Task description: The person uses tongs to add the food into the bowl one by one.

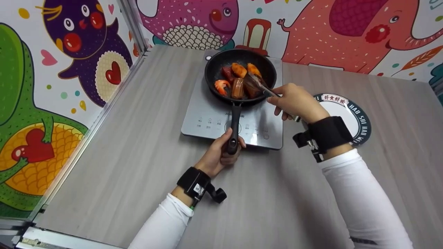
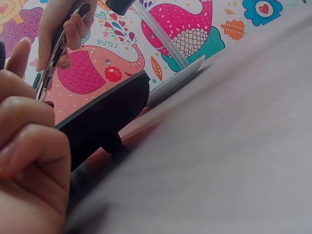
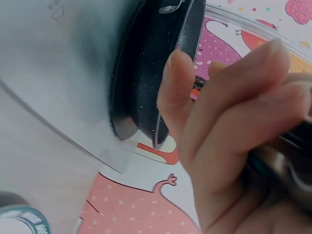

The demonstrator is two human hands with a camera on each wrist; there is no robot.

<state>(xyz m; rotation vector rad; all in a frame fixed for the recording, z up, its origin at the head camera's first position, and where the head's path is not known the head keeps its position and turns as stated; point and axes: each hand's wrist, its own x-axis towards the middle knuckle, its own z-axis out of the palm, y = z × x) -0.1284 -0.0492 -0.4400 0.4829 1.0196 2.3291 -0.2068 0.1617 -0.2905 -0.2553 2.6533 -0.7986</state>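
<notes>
A black frying pan (image 1: 235, 56) stands on a silver induction cooker (image 1: 199, 114). My left hand (image 1: 218, 155) grips the end of its black handle (image 1: 235, 119); curled fingers (image 2: 31, 141) show in the left wrist view. My right hand (image 1: 301, 102) holds metal tongs (image 1: 266, 89) from the right side, and their tips reach into the pan at a dark brown piece. Around them lie orange pieces (image 1: 238, 70), an orange-red shrimp-like piece (image 1: 221, 86), a ridged brown piece (image 1: 237, 88) and a dark red piece (image 1: 227, 73). In the right wrist view, the pan's outer wall (image 3: 151, 63) is beside the fingers.
Right of the cooker, partly behind the right wrist, a round white plate with a dark lettered rim (image 1: 363, 119) lies on the grey wood-grain table (image 1: 138, 138). Cartoon-printed walls (image 1: 263, 20) rise at the back and left, with a metal frame edge (image 1: 104, 110) along the left.
</notes>
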